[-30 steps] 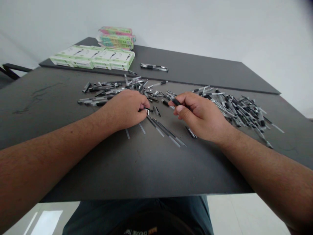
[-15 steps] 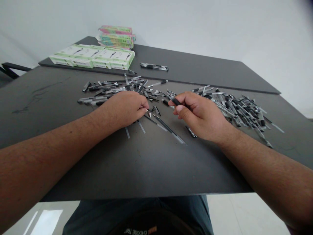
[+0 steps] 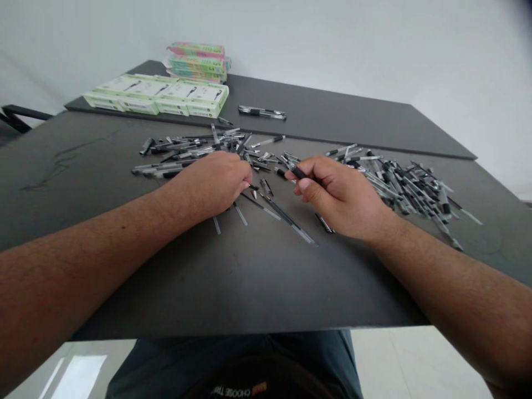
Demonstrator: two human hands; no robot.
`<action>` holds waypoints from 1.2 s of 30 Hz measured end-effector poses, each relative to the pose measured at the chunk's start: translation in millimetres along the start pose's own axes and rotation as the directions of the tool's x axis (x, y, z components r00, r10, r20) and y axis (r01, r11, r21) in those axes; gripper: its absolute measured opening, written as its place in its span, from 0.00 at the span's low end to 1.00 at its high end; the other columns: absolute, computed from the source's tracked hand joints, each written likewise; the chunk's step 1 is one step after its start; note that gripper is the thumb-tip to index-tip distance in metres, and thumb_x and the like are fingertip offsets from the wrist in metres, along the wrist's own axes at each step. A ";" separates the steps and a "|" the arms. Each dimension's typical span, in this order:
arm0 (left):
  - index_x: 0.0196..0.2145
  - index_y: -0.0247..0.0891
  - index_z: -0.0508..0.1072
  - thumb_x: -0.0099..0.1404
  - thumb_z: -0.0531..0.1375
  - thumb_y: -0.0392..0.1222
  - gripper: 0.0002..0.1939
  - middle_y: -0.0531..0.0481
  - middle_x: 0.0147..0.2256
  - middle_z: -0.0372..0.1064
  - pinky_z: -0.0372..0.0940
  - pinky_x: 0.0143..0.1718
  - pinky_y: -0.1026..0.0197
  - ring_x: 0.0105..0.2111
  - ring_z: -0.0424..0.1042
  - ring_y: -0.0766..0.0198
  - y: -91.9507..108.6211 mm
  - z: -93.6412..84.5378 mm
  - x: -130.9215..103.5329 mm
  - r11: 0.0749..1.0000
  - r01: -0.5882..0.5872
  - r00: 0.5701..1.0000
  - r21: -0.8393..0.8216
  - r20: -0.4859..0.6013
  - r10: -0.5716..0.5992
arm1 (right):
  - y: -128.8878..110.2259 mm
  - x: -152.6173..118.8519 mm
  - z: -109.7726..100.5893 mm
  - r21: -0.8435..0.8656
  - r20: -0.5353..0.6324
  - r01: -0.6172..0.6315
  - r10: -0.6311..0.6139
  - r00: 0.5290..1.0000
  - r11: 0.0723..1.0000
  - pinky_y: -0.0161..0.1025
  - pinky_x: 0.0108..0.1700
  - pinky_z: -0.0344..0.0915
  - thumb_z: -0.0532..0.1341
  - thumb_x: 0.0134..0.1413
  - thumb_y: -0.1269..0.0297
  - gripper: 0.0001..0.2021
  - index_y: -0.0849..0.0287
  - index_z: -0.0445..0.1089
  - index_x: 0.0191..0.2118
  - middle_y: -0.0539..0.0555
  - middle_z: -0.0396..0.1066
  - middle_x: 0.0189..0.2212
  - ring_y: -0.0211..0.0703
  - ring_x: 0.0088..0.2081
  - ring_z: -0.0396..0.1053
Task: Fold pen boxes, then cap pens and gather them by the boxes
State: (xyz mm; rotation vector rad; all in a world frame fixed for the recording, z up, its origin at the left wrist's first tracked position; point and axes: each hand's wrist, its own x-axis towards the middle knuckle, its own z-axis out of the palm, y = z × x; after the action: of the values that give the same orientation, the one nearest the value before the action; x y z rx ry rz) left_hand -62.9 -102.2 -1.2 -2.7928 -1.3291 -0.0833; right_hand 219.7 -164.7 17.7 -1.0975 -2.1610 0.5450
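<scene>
My right hand [image 3: 338, 194] is closed around a pen with a black grip [image 3: 298, 172], its clear end pointing up and left. Right of the left-hand pile of pen parts [image 3: 174, 152], my left hand [image 3: 222, 180] is pinched low over the table, and what its fingertips hold is hidden. Thin refills [image 3: 286, 219] lie between my hands, beside a small cap [image 3: 266, 187]. Another clear and black piece [image 3: 324, 223] rests just under my right hand.
A larger heap of pens [image 3: 419, 188] spreads at the right. On the raised dark board [image 3: 332, 111] at the back are white-green boxes [image 3: 155, 95], stacked colourful packets [image 3: 197, 62] and a few pens [image 3: 261, 113].
My left hand has shifted slightly, its fingertips a little higher. A refill beside its fingertips has moved slightly left. My right hand has stayed in place with the pen.
</scene>
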 end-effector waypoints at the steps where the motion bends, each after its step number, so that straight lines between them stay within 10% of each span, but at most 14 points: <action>1: 0.46 0.37 0.84 0.77 0.56 0.42 0.16 0.37 0.43 0.82 0.73 0.61 0.45 0.52 0.82 0.43 -1.1 0.7 -0.3 1.000 -0.007 1.000 -0.004 -0.015 0.007 | 0.5 0.0 0.0 0.000 -0.001 0.003 -0.003 1.000 1.000 0.46 0.48 0.70 0.61 0.75 0.64 0.08 0.55 0.79 0.47 0.54 0.84 0.43 0.48 0.40 0.77; 10: 0.50 0.40 0.84 0.77 0.59 0.42 0.14 0.42 0.45 0.84 0.74 0.56 0.49 0.49 0.83 0.48 6.8 -11.1 -4.3 0.959 0.144 0.977 -0.244 -0.121 -0.177 | 2.5 -1.0 0.1 0.020 0.007 -0.036 0.036 0.999 0.999 0.46 0.47 0.71 0.61 0.75 0.65 0.09 0.56 0.80 0.50 0.54 0.83 0.41 0.48 0.40 0.78; 19: 0.58 0.44 0.85 0.83 0.55 0.44 0.20 0.45 0.50 0.87 0.79 0.52 0.51 0.47 0.86 0.52 21.4 -18.7 -20.0 0.890 0.046 0.956 -0.453 -0.239 -0.171 | 3.2 -1.2 2.4 0.062 0.028 -0.086 0.084 0.996 0.994 0.45 0.45 0.70 0.61 0.75 0.64 0.09 0.57 0.79 0.51 0.53 0.83 0.39 0.47 0.39 0.78; 31: 0.43 0.40 0.80 0.74 0.73 0.43 0.07 0.46 0.37 0.87 0.82 0.36 0.60 0.34 0.86 0.59 40.3 -13.7 -18.1 0.209 -0.090 0.922 -0.974 -0.161 -0.353 | 4.6 -2.6 4.4 0.119 0.067 -0.116 0.109 0.992 0.986 0.43 0.44 0.71 0.60 0.77 0.65 0.08 0.55 0.78 0.48 0.51 0.83 0.38 0.45 0.38 0.79; 36: 0.40 0.40 0.80 0.72 0.76 0.47 0.11 0.48 0.35 0.85 0.78 0.31 0.63 0.31 0.83 0.61 38.2 -11.2 -17.3 0.157 -0.108 0.926 -0.982 -0.157 -0.345 | 0.2 -1.1 1.9 0.059 0.069 -0.082 0.078 0.995 0.995 0.42 0.43 0.69 0.59 0.76 0.65 0.09 0.55 0.79 0.47 0.51 0.82 0.37 0.45 0.38 0.79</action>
State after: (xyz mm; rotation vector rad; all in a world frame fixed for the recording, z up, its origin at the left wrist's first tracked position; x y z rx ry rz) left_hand -44.5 -140.5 8.0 -3.0798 -1.7612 -2.1848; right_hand 218.9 -165.6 15.8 -1.1510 -2.1491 0.6897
